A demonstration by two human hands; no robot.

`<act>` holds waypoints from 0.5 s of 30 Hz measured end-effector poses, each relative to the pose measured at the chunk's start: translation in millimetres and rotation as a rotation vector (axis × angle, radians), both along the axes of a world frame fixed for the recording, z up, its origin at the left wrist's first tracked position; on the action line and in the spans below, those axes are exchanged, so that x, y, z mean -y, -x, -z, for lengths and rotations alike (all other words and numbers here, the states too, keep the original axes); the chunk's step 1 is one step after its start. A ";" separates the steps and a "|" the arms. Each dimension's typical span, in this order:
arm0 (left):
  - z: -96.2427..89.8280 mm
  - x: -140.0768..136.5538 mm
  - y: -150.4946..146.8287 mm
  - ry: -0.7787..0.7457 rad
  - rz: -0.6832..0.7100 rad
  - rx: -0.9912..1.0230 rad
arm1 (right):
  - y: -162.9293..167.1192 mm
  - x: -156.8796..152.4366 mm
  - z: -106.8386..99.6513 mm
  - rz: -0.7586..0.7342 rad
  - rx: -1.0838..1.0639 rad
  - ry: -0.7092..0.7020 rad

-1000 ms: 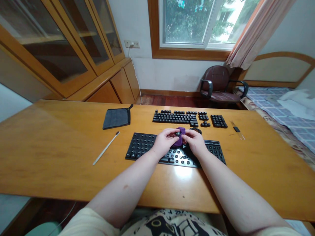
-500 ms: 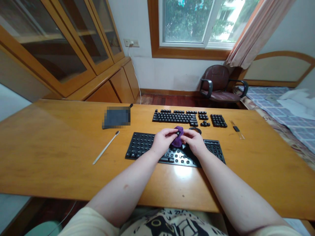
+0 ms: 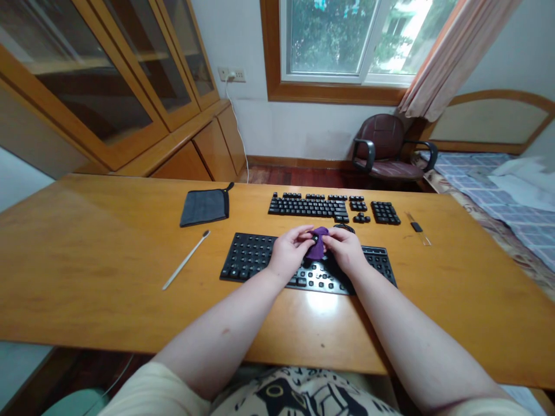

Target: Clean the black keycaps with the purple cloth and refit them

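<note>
Between my two hands, just above a black keyboard base (image 3: 249, 257), is a small purple cloth (image 3: 318, 247). My left hand (image 3: 289, 252) pinches a black keycap (image 3: 315, 238) with a white mark, against the cloth. My right hand (image 3: 344, 248) grips the cloth's right side between thumb and fingers. Most of the base's keycaps are off, leaving bare switch stems; a few keys remain along its lower left edge. Part of the base is hidden under my hands and wrists. Beyond it, removed keycaps (image 3: 307, 207) stand in keyboard order.
A dark zip pouch (image 3: 204, 207) and a thin white-handled brush (image 3: 186, 260) lie on the left of the wooden desk (image 3: 108, 260). To the right are number-pad keycaps (image 3: 385, 212) and a wire keycap puller (image 3: 416, 227). A coiled black cable (image 3: 344, 227) sits behind my hands.
My fingers have shifted slightly on the cloth, which is bunched differently and lies a little further right around the keycap. The keyboard base and the laid-out keycaps have stayed in place.
</note>
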State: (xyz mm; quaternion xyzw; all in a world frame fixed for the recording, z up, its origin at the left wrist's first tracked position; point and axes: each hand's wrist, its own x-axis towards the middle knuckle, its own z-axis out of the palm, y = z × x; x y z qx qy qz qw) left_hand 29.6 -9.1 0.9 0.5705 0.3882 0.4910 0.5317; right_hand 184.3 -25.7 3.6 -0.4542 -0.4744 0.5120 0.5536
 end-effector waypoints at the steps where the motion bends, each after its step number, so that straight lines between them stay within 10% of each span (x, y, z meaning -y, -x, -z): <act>1: -0.3 -0.2 -0.1 0.003 0.005 0.011 | 0.5 -0.2 0.3 0.010 0.007 0.004; 15: -3.1 0.5 0.0 -0.006 0.053 -0.021 | -0.3 -2.5 0.6 0.105 0.131 0.001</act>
